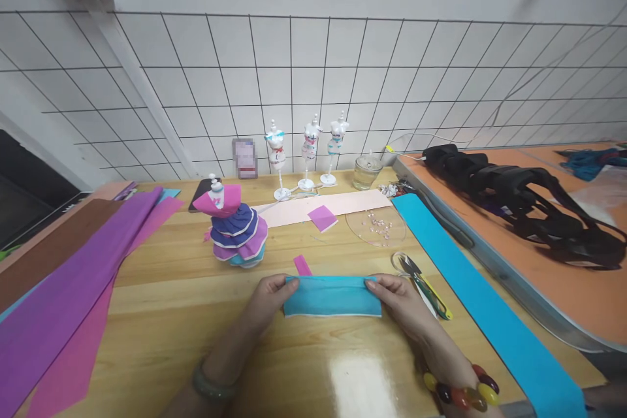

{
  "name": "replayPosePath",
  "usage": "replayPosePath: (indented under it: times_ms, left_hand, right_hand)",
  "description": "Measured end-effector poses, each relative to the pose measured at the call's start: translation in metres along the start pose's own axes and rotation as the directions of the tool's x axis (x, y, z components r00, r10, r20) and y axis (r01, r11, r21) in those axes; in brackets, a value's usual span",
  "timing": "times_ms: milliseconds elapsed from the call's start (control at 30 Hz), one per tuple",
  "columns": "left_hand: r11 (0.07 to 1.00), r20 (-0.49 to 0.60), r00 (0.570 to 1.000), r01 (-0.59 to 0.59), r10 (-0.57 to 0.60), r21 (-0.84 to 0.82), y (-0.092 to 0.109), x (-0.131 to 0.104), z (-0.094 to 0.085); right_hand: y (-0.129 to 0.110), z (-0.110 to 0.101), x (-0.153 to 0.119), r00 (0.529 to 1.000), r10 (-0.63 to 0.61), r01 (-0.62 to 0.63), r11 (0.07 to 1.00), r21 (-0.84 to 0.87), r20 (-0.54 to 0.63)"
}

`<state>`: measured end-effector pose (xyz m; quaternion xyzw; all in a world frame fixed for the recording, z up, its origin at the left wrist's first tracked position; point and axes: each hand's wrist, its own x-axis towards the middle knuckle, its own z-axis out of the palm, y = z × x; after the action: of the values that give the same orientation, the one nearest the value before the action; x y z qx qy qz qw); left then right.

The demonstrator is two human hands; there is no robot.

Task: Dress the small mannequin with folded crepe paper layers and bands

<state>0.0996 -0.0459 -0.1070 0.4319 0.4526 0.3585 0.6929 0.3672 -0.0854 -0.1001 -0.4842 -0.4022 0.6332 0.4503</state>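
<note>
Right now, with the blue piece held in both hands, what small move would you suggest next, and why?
Perhaps start pleating the blue piece along its top edge: the left hand and right hand pinch its upper corners, it looks nearly flat between them, and the dress nearby has ruffled tiers.

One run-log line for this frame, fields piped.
left hand: pinching left end | right hand: pinching right end | held: blue rectangular fabric strip | nearby: magenta strip

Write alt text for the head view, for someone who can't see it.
Two hands, left and right, hold a blue strip by its upper corners above a wooden table. Behind stand a dressed mannequin and three small white ones; scissors lie right.
</note>
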Motion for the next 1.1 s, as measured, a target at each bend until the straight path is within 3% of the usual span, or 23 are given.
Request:
replayPosePath:
  times_ms: [300, 533, 700, 900, 1100]
  left_hand:
    - [0.989, -0.092, 0.995, 0.031, -0.045, -0.147, 0.012, -0.002, 0.007]
    - [0.997, -0.266, 0.964, -0.04, 0.02, -0.07, 0.007, 0.001, 0.003]
    - [0.995, -0.205, 0.974, -0.093, 0.1, 0.047, 0.009, -0.001, 0.004]
    - [0.983, 0.038, 0.994, -0.104, 0.099, 0.153, 0.011, -0.008, 0.004]
    - [0.923, 0.019, 0.982, -0.183, 0.188, 0.34, 0.0, -0.005, -0.003]
  right_hand:
    - [-0.005, 0.003, -0.002, 0.998, -0.069, 0.067, 0.987, -0.148, -0.009]
    - [0.002, 0.005, -0.001, 0.996, -0.094, 0.088, 0.947, -0.309, -0.005]
    - [0.005, 0.007, 0.001, 0.986, -0.145, 0.098, 0.898, -0.428, -0.078]
    - [0.004, 0.005, 0.001, 0.972, -0.207, 0.13, 0.87, -0.475, -0.112]
    - [0.003, 0.004, 0.001, 0.965, -0.253, 0.196, 0.873, -0.447, -0.072]
